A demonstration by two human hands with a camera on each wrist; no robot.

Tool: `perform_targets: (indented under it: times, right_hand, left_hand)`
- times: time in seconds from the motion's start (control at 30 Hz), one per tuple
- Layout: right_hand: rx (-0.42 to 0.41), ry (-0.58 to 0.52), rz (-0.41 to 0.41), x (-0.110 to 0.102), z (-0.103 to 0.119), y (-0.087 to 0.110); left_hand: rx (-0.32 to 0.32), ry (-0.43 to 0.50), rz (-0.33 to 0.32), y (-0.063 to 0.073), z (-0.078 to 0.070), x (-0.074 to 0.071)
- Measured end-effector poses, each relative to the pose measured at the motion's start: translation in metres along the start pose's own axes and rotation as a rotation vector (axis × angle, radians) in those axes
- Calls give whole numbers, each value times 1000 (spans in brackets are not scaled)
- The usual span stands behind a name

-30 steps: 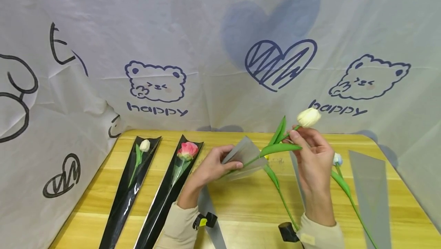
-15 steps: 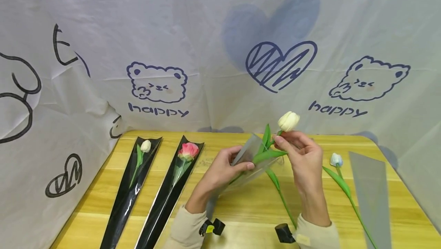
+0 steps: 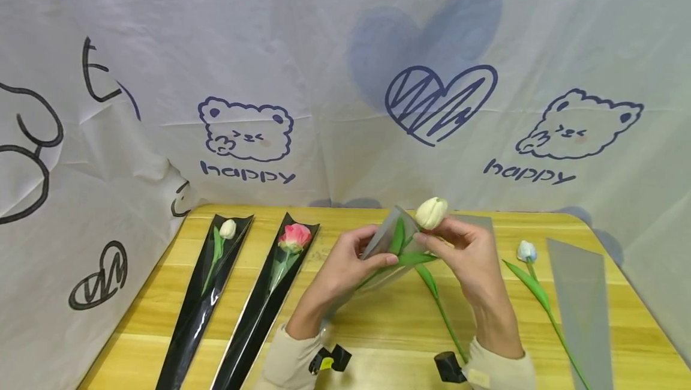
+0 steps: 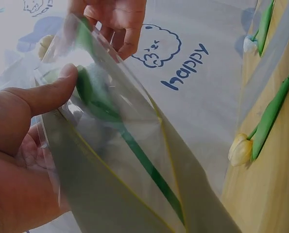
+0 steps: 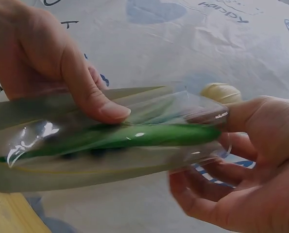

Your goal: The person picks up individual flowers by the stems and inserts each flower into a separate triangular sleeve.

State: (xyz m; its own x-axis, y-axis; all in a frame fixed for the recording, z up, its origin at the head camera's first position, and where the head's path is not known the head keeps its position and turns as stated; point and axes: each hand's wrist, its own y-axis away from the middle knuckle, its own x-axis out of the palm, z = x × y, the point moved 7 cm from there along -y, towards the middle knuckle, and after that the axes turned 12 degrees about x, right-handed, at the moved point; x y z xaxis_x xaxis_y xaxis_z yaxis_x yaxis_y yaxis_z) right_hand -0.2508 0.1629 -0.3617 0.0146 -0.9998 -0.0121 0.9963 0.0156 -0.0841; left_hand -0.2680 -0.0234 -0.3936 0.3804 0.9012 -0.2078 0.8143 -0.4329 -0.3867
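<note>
In the head view, my left hand (image 3: 351, 264) grips a grey flower sleeve (image 3: 384, 229) with a clear front, thumb over the front. My right hand (image 3: 471, 258) pinches a white tulip (image 3: 431, 213) just under its bloom, at the sleeve's mouth. The tulip's stem and much of its green leaves (image 5: 154, 135) lie inside the sleeve, as the right wrist view shows. The bloom stays outside, above the rim. Through the clear film in the left wrist view, the stem (image 4: 146, 165) runs down the sleeve. My right fingertips are partly hidden behind the film and bloom.
Two black sleeves lie at left, one with a small white tulip (image 3: 227, 229), one with a pink flower (image 3: 294, 237). A yellow tulip (image 4: 240, 150) lies on the wooden table beneath my hands. Rightward are a pale blue tulip (image 3: 526, 251) and a flat grey sleeve (image 3: 580, 294).
My right hand has moved left and down with the white tulip, sliding its stem and leaves deeper into the sleeve. My left hand shifted slightly right, still gripping the sleeve.
</note>
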Motion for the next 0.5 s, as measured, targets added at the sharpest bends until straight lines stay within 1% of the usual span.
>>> perform_targets:
  times: [0.13,0.2,0.27,0.4,0.5]
  right_hand:
    - [56,35,35,1,-2,2]
    - [70,44,32,1,-3,1]
    - [75,30,4,0,-3,1]
    - [73,-51,-100,-7,-1,1]
    - [82,-99,-158,-13,0,3]
  left_hand:
    - [-1,-31,16,0,-4,1]
    - [-6,-49,44,1,-3,2]
    - [-21,-85,96,2,2,2]
    - [-54,-131,235,6,18,1]
    - [-65,-104,295,9,27,-1]
